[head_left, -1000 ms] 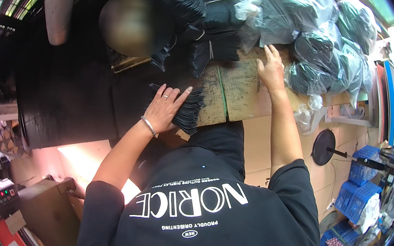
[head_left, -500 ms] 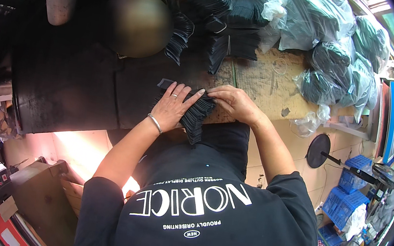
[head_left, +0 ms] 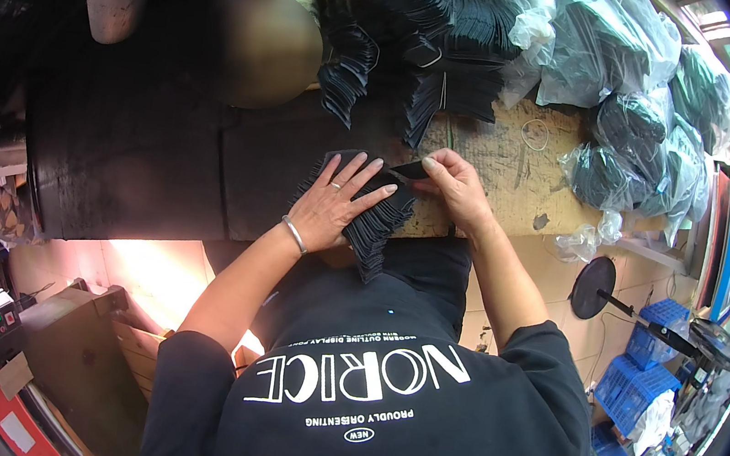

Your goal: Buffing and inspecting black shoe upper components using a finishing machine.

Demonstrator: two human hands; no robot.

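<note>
Left hand (head_left: pixel 331 205) fingers spread flat on fanned black stack (head_left: pixel 367 214), right hand (head_left: pixel 454 184) fingers pinching its top piece, bagged bundles (head_left: pixel 622 96) behind

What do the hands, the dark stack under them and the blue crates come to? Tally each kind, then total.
Hands: 2 (left hand, right hand)
Fanned stack of dark pieces: 1
Blue crates: 2
Total: 5

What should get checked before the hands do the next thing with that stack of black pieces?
1. Left hand flat on the fanned stack of black pieces: ok.
2. Right hand pinching one black piece at the stack's top: ok.
3. Stack fully on the worktable: not ok, its lower end hangs past the edge.
4. Only one piece pinched: cannot tell.
5. Bare table beside the right hand: ok.
</note>
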